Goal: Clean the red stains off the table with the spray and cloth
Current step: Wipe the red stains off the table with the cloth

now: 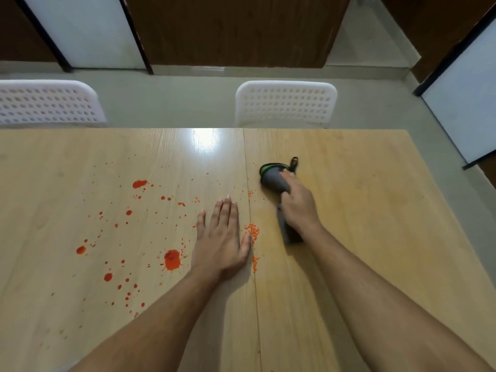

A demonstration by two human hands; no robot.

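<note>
From the head view, a grey cloth (276, 183) is gripped by the right hand (299, 204) on the counter (375, 210). The left hand (221, 237) is laid flat, fingers straight, just beside the red stains (171, 260) spattered leftward.

Stains (171, 260) lie left of the cloth (276, 181) on the table (375, 210).

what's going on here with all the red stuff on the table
A person is cleaning red stains off a wooden table. The right hand grips a dark grey cloth and presses it on the table's right half. The left hand rests flat beside the seam. Most splatters on the left half are not yet wiped, and orange crumbs lie along the seam.
</note>
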